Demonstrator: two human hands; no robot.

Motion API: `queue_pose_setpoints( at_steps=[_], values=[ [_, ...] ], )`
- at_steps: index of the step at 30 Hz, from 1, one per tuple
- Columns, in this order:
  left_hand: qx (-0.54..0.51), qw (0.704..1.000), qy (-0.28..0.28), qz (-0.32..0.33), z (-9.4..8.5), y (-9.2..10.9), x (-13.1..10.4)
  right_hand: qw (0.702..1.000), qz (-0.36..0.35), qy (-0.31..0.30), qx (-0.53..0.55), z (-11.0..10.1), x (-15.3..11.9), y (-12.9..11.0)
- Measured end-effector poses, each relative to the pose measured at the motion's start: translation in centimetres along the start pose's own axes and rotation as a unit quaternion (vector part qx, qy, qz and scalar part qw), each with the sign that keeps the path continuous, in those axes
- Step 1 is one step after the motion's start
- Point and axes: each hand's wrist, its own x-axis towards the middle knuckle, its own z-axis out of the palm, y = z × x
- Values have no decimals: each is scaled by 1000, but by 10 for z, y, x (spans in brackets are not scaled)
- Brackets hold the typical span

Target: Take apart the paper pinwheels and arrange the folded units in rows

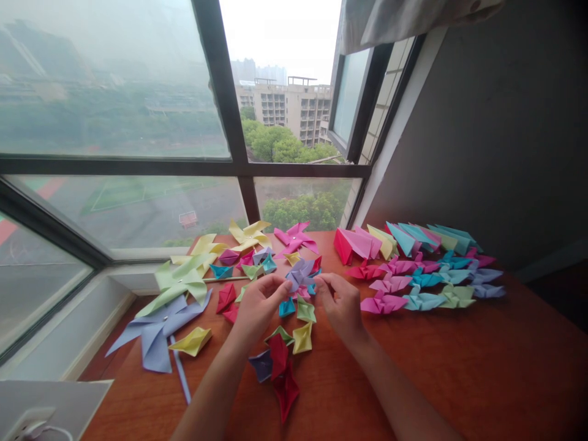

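A lavender folded-paper piece [301, 273] with several points is between my two hands, over the middle of the table. My left hand [264, 298] pinches its left side with thumb and forefinger. The fingertips of my right hand [340, 302] close on its right edge. Beneath and around it lie small folded-paper pieces, among them a blue one [287, 307], a green one [305, 310] and a yellow one [302, 337]. Nearer to me, between my forearms, red folded pieces [285, 389] lie against a dark purple one [261, 365].
Paper pinwheels, such as a lavender one [160, 327], a green one [180, 283] and a pink one [296, 238], line the left and back. Rows of paper cranes [388, 283] and paper planes [362, 242] stand at right. A window frame [239, 168] borders the wooden table [441, 373].
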Motion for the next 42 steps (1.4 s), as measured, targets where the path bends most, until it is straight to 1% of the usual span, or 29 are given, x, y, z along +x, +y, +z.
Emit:
queue_pose_setpoints(
  at_steps=[4,7,9,12,15,20,24,32,38,42],
  values=[
    [32,999,4,19,0,-5,1,1000,-12,4,-4,0,0,0],
    [78,996,15,39,0,-7,0,1000,-23,11,-16,-1,1,1],
    [119,991,20,58,0,-7,-1,999,-31,3,-18,-2,2,1],
    [197,977,26,84,1,-5,-3,999,-32,-1,-8,-5,5,1],
    [260,959,29,110,3,-7,-3,999,-26,15,-12,-6,6,1],
    [310,937,-1,160,5,-11,-3,998,-36,25,-38,-3,4,2],
    [334,924,-27,182,6,-8,-5,997,-38,37,-52,-2,5,2],
    [350,918,-37,182,7,-4,-7,995,-53,44,-69,-3,3,3],
    [330,927,-40,175,7,-5,-5,998,-14,34,-49,0,3,8],
    [294,945,-11,140,5,-8,-3,999,-12,9,-51,0,3,10]
  ],
)
